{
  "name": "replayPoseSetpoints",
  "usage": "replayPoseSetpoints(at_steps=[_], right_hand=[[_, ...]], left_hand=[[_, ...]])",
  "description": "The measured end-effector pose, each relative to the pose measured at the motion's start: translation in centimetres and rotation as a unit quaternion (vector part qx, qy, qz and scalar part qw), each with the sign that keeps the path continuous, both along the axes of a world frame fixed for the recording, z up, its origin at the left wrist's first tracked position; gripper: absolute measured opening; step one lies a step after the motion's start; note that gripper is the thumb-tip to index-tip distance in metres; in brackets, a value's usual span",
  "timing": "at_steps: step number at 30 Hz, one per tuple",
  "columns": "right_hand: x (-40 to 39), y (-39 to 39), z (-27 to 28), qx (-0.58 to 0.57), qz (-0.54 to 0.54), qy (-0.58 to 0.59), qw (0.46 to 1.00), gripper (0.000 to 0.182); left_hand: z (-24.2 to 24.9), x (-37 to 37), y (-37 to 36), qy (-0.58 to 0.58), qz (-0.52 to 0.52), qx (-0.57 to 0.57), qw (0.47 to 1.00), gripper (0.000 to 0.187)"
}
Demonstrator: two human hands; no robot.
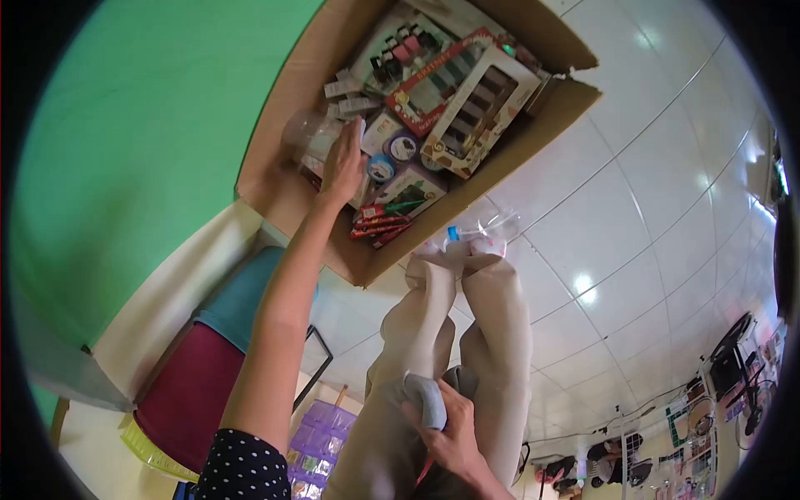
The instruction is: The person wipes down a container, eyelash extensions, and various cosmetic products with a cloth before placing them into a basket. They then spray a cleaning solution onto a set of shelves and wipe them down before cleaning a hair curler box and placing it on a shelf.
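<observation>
My left hand reaches into an open cardboard box. Its fingers are closed at a clear plastic container, which is smeared by motion. Close by in the box lie small white cartons, a round blue-lidded tub and a round purple-edged tub. Several red packets fill the near corner. Down at my lap, my right hand is wrapped around a folded grey cloth.
A red-framed boxed set and a white-framed boxed set lie at the box's right side. A clear bottle with a blue cap rests by my feet on the tiled floor. Stacked tubs and a purple drawer unit stand left.
</observation>
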State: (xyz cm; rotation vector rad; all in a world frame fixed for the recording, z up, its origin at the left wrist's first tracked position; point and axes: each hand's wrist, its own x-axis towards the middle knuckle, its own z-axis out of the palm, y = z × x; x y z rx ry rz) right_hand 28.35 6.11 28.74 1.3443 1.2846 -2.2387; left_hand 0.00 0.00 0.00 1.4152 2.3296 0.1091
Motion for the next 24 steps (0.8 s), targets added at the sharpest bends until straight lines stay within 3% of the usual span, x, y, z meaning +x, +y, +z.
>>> replayPoseSetpoints(at_steps=[2,3,5,6,11,14,15,17,21,24], right_hand=[[-0.2,0.1,2.9,-0.02,0.04,0.002,0.999,0.019],[-0.4,-0.8,-1.7,-0.015,0.04,0.001,0.999,0.019],[-1.0,-1.4,-1.5,-0.022,0.023,0.013,0.999,0.019],[-1.1,-1.6,-1.5,-0.034,0.021,0.007,0.999,0.019],[-1.8,-2.4,-1.6,-0.054,0.03,0.001,0.998,0.019],[-2.1,-2.8,-1.7,-0.053,0.042,0.0,0.998,0.019],[-2.2,-2.8,-1.7,-0.047,0.043,0.0,0.998,0.019],[-2.4,-2.6,-1.7,-0.046,0.048,-0.002,0.998,0.018],[-2.6,-2.6,-1.9,-0.054,0.037,-0.009,0.998,0.02],[-2.7,-3.0,-1.9,-0.036,0.038,-0.002,0.999,0.02]], left_hand=[[2.9,-0.1,-0.2,-0.04,0.048,0.066,0.996,0.06],[-1.4,-0.1,-0.4,-0.042,0.048,0.07,0.996,0.06],[0.1,0.3,-1.4,0.01,0.064,0.07,0.995,0.056],[0.8,0.8,-1.8,0.073,0.018,0.099,0.992,0.053],[0.7,3.4,-4.4,0.107,0.044,0.055,0.992,0.058],[-1.4,3.9,-5.5,-0.005,0.195,-0.082,0.977,0.071],[-2.2,3.6,-5.6,-0.005,0.197,-0.082,0.977,0.071],[-3.5,3.3,-6.0,-0.024,0.209,0.022,0.977,0.073],[-3.5,3.3,-5.7,-0.079,0.197,0.019,0.977,0.074],[-3.9,3.9,-5.8,-0.107,0.251,0.025,0.962,0.07]])
